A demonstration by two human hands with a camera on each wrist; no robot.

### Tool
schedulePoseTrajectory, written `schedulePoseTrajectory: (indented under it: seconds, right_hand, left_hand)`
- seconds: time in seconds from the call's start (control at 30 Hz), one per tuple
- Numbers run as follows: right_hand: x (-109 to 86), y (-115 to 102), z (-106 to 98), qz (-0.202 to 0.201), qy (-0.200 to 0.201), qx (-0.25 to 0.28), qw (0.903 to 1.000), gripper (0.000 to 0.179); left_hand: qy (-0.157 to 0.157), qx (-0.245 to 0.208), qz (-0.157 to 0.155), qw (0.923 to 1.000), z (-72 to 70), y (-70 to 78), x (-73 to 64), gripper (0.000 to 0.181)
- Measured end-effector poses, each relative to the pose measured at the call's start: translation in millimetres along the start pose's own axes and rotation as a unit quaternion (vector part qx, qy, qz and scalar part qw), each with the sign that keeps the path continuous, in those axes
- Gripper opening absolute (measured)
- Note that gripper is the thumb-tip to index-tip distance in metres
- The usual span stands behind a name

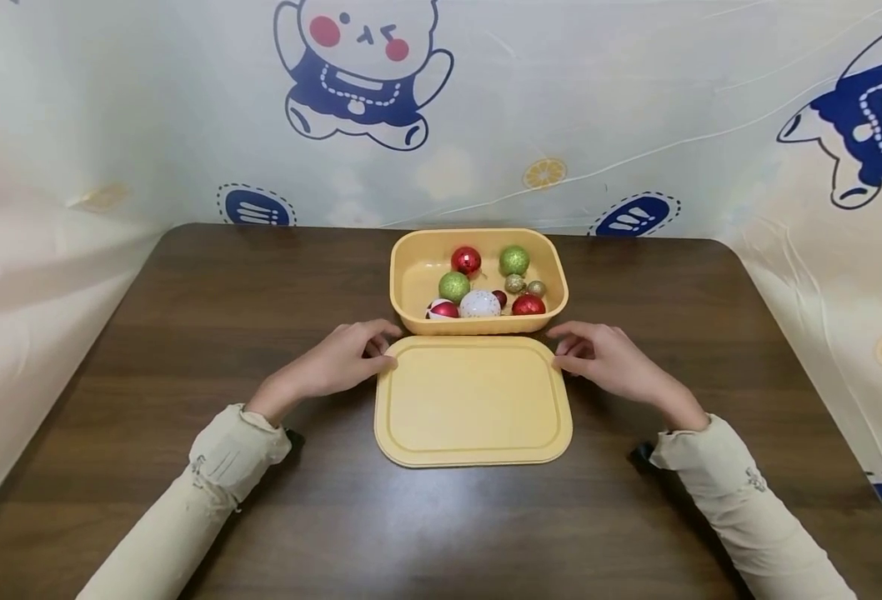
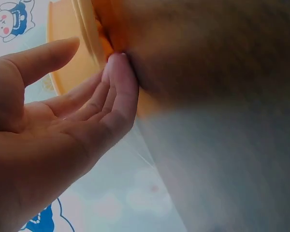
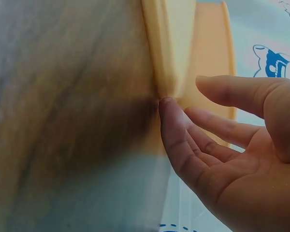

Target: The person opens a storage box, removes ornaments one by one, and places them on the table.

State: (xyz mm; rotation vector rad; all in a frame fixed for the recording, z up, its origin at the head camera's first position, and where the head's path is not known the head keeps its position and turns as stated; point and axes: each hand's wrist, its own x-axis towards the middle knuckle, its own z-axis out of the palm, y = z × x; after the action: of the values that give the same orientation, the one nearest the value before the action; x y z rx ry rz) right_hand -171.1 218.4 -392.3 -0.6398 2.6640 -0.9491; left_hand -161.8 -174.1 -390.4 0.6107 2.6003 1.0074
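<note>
A flat yellow lid with rounded corners lies on the table. Just behind it stands a yellow box without a cover, holding several ornament balls, among them a red one, a green one and a speckled white one. My left hand is at the lid's far left corner, its lower fingertips by the edge and the thumb apart in the left wrist view. My right hand mirrors it at the far right corner. Contact under the lid is hidden.
The dark brown wooden table extends around the lid and box. Behind it and along both sides hangs a pale curtain with cartoon prints. The box stands close to the table's back edge.
</note>
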Motion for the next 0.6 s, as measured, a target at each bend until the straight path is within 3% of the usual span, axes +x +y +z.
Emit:
schedulePoseTrajectory:
  seconds: [0.17,0.37,0.47,0.6]
  right_hand:
    - [-0.2,-3.0,-9.5,0.002,0.014,-0.001,0.9999,0.034]
    - [-15.7,-0.5,-15.9,0.004,0.025,-0.013,0.9996,0.028]
    - [-17.9,-1.5,-21.3,-0.007,0.047,-0.028,0.9985,0.026]
    - [-12.1,-10.1,-33.4,-0.017,0.07,-0.044,0.9964,0.025]
  left_hand:
    - [0.041,0.003,0.019,0.999,-4.6,1.1,-2.0,0.038]
    - [0.06,-0.02,0.018,0.9979,-1.3,0.5,-5.5,0.028]
    - [0.085,-0.062,0.008,0.9945,-6.0,-0.4,-4.6,0.025]
    - [0.112,-0.14,-0.011,0.9838,-21.5,-3.1,0.1,0.028]
